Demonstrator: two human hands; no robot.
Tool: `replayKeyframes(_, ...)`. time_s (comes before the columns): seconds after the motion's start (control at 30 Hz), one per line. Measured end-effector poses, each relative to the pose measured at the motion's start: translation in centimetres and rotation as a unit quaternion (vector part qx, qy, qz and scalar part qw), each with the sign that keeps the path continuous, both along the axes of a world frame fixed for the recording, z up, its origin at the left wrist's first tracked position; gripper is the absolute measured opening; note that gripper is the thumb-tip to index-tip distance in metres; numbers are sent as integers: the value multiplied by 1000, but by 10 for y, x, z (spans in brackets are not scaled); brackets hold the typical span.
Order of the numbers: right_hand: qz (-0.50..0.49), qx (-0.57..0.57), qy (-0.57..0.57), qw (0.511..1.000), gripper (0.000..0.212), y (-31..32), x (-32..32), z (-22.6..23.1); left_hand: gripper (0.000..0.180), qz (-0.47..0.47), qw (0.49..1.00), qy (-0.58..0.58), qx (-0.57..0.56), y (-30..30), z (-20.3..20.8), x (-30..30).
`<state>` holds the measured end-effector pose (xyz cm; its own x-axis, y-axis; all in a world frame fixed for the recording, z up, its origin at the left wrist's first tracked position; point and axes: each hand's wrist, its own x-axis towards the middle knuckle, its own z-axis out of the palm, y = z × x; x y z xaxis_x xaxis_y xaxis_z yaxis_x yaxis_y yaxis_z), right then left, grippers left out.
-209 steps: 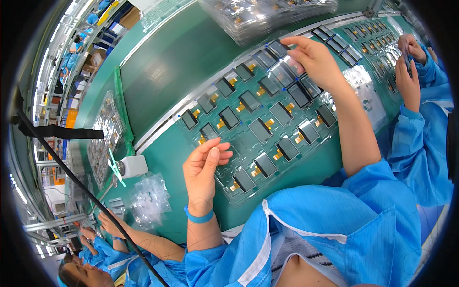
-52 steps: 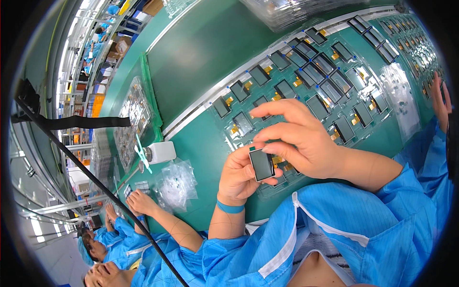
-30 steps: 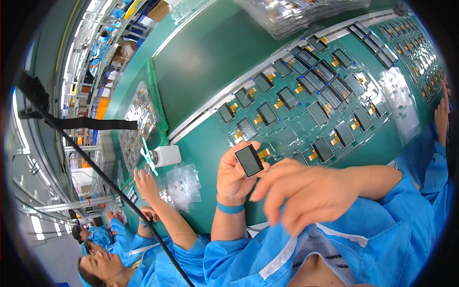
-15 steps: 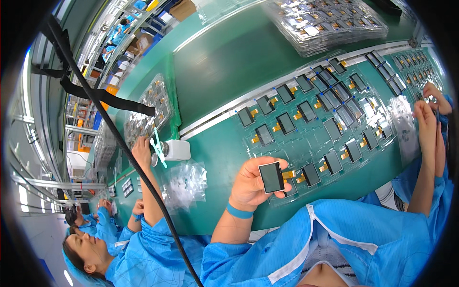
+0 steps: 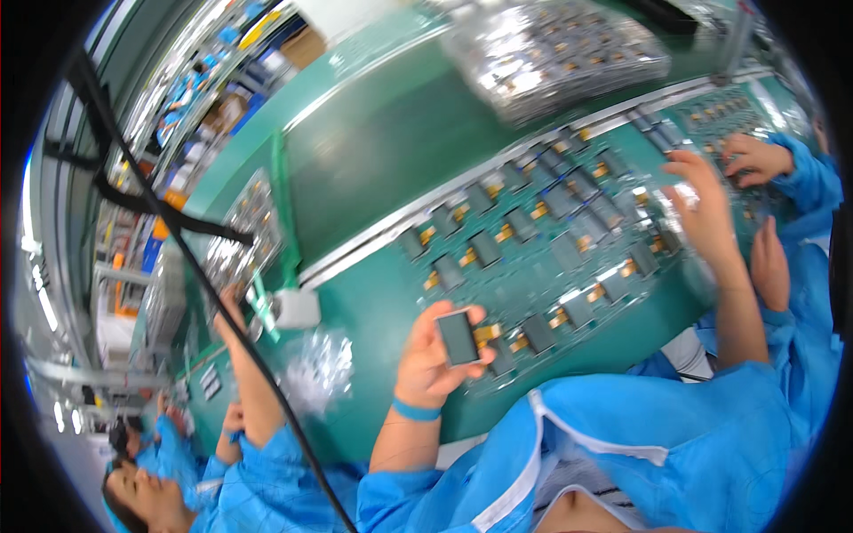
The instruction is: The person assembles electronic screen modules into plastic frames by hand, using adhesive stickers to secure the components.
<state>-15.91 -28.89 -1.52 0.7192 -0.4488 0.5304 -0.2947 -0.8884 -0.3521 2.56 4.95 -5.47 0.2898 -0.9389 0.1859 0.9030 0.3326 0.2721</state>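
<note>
A small dark rectangular display screen [image 5: 458, 338] with a pale edge and an orange flex tail is gripped between the thumb and fingers of my left hand [image 5: 425, 366]. My left hand is above the near left corner of a clear plastic tray [image 5: 520, 282] with rows of similar screens. Over the right end of that tray, my right hand [image 5: 708, 218] is raised with fingers apart, somewhat blurred. Nothing shows between its fingers. Darker screens or frames [image 5: 569, 200] lie grouped near the tray's middle.
Stacked clear trays of screens [image 5: 569, 58] stand at the far side. Clear plastic film [image 5: 318, 369] and a white box [image 5: 296, 308] lie to the left. A co-worker's hand [image 5: 753, 160] is at the right; another co-worker's arm [image 5: 253, 382] reaches in from the left. A black cable [image 5: 222, 306] crosses the view.
My right hand has moved left from the right edge toward the tray, its fingers spreading. My left hand keeps hold of the display screen. The whole view has shifted and blurred.
</note>
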Motion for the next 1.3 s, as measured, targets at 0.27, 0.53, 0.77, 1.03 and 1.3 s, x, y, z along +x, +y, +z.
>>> replayKeyframes(0.27,48,129,53,989,47,-12,63,-13,44,19,999,-22,27,1,-4,-5)
replayKeyframes(0.53,53,149,192,969,65,6,106,6,43,27,998,-31,45,0,-3,-2)
replayKeyframes(0.77,28,120,282,952,83,31,129,6,44,46,997,-36,51,-3,-2,1)
replayKeyframes(1.03,119,234,210,942,63,30,125,25,42,57,992,-78,83,-10,13,0)
replayKeyframes(1.3,265,412,-7,871,42,116,106,52,45,86,976,-161,119,-8,27,-7)
